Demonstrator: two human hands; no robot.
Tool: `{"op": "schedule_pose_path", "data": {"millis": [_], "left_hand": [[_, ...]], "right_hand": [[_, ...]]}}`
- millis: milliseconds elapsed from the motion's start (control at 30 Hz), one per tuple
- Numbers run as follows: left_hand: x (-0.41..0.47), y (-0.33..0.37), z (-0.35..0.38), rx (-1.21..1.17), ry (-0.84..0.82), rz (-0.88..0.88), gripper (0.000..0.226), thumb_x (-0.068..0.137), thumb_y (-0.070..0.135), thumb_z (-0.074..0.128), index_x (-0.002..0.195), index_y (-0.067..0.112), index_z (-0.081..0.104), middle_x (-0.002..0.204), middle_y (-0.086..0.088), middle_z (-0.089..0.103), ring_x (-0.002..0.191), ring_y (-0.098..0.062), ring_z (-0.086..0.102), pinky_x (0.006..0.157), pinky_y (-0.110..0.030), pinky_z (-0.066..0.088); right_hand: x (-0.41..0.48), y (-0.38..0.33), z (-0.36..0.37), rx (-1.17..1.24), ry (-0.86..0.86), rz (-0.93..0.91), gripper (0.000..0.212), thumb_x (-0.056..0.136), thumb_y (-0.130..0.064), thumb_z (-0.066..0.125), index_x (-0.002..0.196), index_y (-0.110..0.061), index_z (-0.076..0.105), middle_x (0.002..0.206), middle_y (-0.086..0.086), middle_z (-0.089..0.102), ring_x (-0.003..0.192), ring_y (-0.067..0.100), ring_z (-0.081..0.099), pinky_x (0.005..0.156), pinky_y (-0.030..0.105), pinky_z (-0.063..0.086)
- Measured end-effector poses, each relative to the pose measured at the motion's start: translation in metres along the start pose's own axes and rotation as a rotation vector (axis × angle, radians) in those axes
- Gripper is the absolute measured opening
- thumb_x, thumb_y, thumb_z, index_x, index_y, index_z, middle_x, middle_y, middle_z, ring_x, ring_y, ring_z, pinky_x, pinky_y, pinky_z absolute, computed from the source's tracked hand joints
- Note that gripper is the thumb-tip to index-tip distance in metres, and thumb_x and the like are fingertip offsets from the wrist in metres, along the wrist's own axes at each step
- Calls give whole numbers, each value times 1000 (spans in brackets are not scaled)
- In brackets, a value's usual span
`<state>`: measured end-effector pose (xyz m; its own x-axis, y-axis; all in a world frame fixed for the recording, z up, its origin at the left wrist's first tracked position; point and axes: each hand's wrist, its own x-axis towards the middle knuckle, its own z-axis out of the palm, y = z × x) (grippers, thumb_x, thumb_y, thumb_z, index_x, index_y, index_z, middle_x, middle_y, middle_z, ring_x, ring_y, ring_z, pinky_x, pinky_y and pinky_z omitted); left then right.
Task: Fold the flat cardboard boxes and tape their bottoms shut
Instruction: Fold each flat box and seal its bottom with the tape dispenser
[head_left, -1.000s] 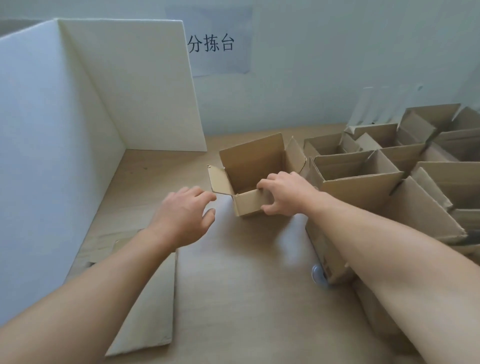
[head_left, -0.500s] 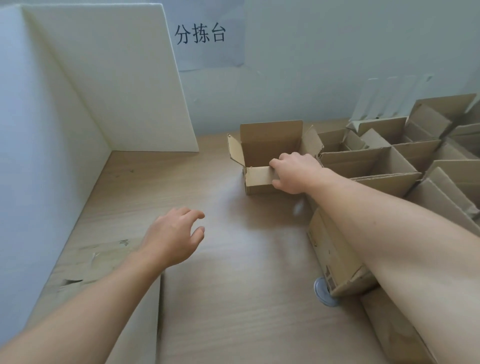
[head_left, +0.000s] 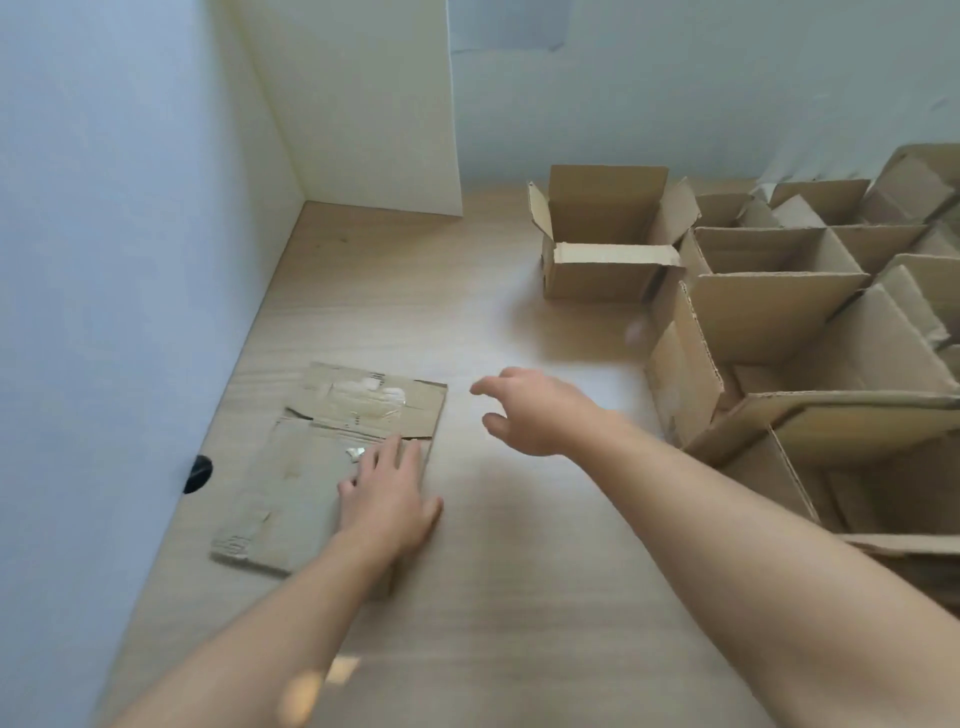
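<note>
Fingers (head_left: 402, 462) of the left hand (head_left: 387, 499) press flat on the flattened cardboard box (head_left: 291, 493) at lower left, not yet folded. The right hand (head_left: 530, 410) hovers loosely curled, empty. Erected boxes (head_left: 769, 312) crowd the right.

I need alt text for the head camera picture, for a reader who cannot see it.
A person's left hand rests flat on a flattened brown cardboard box on a light wooden table, while the right hand hovers open beside it. Behind stands a small open-topped cardboard box, with a cluster of erected boxes on the right.
</note>
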<state>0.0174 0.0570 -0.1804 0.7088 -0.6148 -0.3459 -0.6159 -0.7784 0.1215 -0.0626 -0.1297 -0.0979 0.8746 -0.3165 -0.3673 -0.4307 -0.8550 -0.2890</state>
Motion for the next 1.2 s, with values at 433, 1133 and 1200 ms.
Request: {"op": "schedule_pose_path", "data": {"millis": [433,1133,1200], "left_hand": [[-150,6,13,-410,-102,350,56,86,3,49,141,15,50,131,-9,53,120,-27,49,95,-26,36],[-283,-43,-63,-736,383,294,49,87,10,60,134,22,54,82,11,61,73,-6,60,62,-5,39],[-286,-41,-58,-758,332,245,48,88,9,60,135,20,53,93,5,63,77,-9,63,66,-11,42]], "right_hand": [[-176,-51,153,1456,222,732,64,95,-29,59,151,-26,29,116,6,59,93,19,65,70,32,58],[-336,-131,89,905,331,324,50,83,-12,46,120,-43,57,99,5,66,78,29,68,48,29,55],[-342,-130,92,885,242,325,53,83,-11,44,125,-42,55,101,9,65,78,30,69,49,30,56]]}}
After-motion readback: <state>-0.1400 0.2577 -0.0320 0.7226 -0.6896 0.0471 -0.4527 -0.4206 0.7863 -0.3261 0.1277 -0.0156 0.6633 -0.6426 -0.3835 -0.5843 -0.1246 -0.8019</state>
